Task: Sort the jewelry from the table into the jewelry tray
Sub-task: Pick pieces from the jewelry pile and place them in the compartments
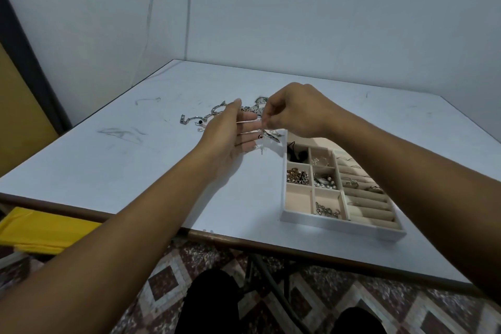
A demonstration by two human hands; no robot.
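One jewelry tray (325,221) sits near the tabletop's (135,171) front edge, right of centre, with six small square compartments and one strip of ring rolls (370,213). Five squares hold something: a black item (296,155), small silver bits (318,161), gold rings (296,176), pearls (328,184) and chain links (326,210). Mid-tabletop lies a loose silver chain (208,116). Above it are two hands: the left hand (233,131) is spread with straight fingers, and the right hand (295,111) pinches a small silver piece (263,125), too fine to identify.
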